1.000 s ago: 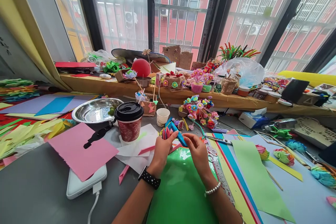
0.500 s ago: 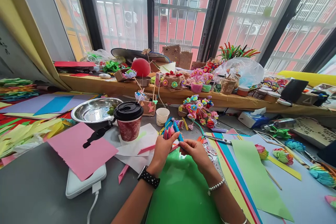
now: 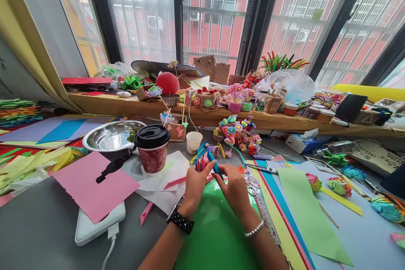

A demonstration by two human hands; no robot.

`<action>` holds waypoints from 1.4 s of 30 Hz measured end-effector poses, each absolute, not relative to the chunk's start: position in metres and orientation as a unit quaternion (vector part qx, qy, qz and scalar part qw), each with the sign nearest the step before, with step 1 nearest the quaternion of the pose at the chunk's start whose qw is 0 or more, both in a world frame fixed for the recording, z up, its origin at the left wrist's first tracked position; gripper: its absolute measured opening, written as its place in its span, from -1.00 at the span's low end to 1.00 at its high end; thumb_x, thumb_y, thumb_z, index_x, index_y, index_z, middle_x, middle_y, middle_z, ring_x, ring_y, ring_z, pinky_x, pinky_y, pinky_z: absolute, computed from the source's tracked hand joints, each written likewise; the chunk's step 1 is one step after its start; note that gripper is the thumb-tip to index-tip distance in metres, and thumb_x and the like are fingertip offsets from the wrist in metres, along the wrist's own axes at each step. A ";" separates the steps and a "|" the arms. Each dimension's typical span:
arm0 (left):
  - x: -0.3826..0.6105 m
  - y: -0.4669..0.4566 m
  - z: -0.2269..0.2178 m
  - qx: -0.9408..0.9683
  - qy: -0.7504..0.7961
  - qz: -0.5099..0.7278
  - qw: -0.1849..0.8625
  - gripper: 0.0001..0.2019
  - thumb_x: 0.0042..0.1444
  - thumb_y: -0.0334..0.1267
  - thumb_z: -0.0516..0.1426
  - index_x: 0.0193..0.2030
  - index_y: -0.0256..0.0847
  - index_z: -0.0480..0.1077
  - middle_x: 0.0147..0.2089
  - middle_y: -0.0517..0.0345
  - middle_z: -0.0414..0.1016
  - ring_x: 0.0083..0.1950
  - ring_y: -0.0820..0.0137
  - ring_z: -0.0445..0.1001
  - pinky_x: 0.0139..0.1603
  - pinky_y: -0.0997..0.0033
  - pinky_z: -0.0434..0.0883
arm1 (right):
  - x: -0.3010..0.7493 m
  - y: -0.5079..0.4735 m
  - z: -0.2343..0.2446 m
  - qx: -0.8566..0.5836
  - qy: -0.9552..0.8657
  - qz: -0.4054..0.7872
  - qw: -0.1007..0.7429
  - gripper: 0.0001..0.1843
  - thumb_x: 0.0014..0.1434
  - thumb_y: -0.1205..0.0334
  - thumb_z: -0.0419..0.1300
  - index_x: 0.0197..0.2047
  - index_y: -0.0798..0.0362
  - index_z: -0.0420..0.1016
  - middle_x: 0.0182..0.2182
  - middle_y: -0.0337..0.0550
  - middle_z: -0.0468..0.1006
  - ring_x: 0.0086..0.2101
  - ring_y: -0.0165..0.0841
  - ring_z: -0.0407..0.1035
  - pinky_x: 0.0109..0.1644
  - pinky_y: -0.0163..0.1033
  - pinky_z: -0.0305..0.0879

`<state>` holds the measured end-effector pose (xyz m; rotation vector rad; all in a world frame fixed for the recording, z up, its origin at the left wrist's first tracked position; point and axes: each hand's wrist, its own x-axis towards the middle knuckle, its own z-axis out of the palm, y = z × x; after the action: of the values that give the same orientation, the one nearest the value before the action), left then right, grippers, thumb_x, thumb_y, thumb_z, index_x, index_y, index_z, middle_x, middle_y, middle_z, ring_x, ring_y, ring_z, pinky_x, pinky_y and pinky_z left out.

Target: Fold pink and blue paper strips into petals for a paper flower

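My left hand (image 3: 195, 186) is closed around several folded pink paper pieces (image 3: 200, 163), which stick up from its fingers. Between its thumb and forefinger it pinches a folded blue paper strip (image 3: 214, 166). From the other side, my right hand (image 3: 236, 185) has its curled fingers on the lower end of that blue strip, its thumb stretched along it; the exact contact is partly hidden. Both hands are above a shiny green surface (image 3: 211, 228). Scissors (image 3: 253, 186) lie just right of my right hand, and a folded pink strip (image 3: 146, 213) lies to the left.
Left of my hands stand a lidded coffee cup (image 3: 153, 152), a metal bowl (image 3: 95, 139) and a white power bank (image 3: 95, 228) under pink paper (image 3: 95, 185). A small paper cup (image 3: 193, 141) is ahead. Green paper (image 3: 310, 215) and crumpled paper flowers (image 3: 340, 187) lie right.
My right hand has turned and come in closer over the blue strip, its fingers now more curled. The left hand keeps its hold. The view has shifted slightly.
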<state>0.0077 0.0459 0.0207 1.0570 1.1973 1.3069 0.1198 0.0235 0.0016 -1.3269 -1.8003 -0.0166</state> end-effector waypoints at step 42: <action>0.006 0.051 0.022 0.255 0.346 0.529 0.732 -0.79 -0.02 -0.20 0.12 -0.36 -0.33 0.44 -0.23 -0.02 0.50 -0.41 0.51 0.43 -0.40 0.57 0.40 | 0.123 0.018 0.014 -0.546 -0.564 0.217 0.580 -0.77 0.02 0.14 0.12 -0.41 0.13 0.46 -0.52 -0.15 0.51 -0.51 -0.38 0.38 -0.47 -0.34 0.30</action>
<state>0.0059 0.0506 0.0215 0.5609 0.7603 1.1649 0.1234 0.0183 0.0142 -1.2767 -1.3195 0.5084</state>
